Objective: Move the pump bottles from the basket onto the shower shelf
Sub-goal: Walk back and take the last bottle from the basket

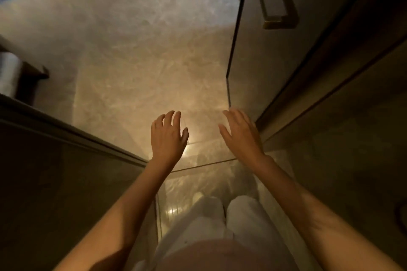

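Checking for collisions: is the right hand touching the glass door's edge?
Cannot tell. In the head view the right hand overlaps the glass door edge at its fingertips; depth is unclear.

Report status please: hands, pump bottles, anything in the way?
Left hand open, empty. Right hand open, empty. No pump bottles, basket or shelf in view. Glass door edge close beside right hand.

Both bare forearms are reaching forward and down from the lower corners of the view. The left hand [168, 136] is hanging palm-down with fingers loosely spread and slightly curled, thumb angling toward the other hand. The right hand [242, 133] is mirroring it, fingers extended and parted, holding nothing; its fingertips are blurred, perhaps brushing something just beyond them.
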Demonstrator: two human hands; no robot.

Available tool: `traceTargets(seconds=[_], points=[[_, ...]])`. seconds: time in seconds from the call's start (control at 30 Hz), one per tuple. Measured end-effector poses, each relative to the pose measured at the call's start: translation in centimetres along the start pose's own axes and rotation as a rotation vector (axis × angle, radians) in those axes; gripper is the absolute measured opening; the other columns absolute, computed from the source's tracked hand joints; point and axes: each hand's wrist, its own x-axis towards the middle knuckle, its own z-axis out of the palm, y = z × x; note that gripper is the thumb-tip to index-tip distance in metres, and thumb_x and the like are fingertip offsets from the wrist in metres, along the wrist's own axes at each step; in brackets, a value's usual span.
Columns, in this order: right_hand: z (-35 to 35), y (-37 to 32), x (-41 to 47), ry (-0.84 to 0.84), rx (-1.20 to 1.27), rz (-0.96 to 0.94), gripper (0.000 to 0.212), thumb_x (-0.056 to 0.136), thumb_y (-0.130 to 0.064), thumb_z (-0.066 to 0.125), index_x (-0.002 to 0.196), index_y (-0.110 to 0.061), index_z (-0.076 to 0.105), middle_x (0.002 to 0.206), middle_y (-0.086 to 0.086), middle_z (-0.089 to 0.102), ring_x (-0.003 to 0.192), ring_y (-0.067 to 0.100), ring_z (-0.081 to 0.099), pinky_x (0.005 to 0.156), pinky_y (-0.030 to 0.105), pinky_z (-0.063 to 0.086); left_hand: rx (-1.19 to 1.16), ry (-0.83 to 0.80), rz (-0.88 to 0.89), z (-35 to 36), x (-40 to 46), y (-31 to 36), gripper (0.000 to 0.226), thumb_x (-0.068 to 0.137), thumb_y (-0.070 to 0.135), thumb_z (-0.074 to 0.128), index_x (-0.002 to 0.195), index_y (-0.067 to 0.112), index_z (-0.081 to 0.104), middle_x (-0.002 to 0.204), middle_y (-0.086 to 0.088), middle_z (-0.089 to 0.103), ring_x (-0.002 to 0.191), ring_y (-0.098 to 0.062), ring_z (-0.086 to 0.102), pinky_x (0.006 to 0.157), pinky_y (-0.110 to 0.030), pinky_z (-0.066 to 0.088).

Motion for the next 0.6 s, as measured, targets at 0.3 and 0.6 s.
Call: traceTargets(seconds=[0.3, 0.6], points=[[3.5, -4.9, 9.4, -0.008, -0.005, -0.093, 0.039, 0.093, -0.028, 0.048, 0.124, -0.006, 0.056, 0.129, 0.015, 0.056, 0.123, 0.031, 0.048, 0.101, 0.042, 0.036, -0.066, 0.056, -0.196, -0.7, 5.1, -7.2, 0.047, 0.088, 0.03, 0.054, 0.13, 0.007, 0.051, 0.133, -0.016, 0.054, 0.121, -0.037, 0.049, 0.099, -0.047, 0.037], [7.3, -10.0, 28.9, -0.044, 0.09, -0.294, 0.037, 0.091, -0.025, 0.05, 0.119, -0.003, 0.058, 0.122, 0.015, 0.06, 0.116, 0.032, 0.052, 0.098, 0.043, 0.04, -0.042, 0.191, -0.418, -3.2, 18.8, -14.5, 0.048, 0.089, 0.036, 0.049, 0.129, 0.008, 0.051, 0.13, -0.013, 0.056, 0.12, -0.032, 0.048, 0.099, -0.044, 0.036]])
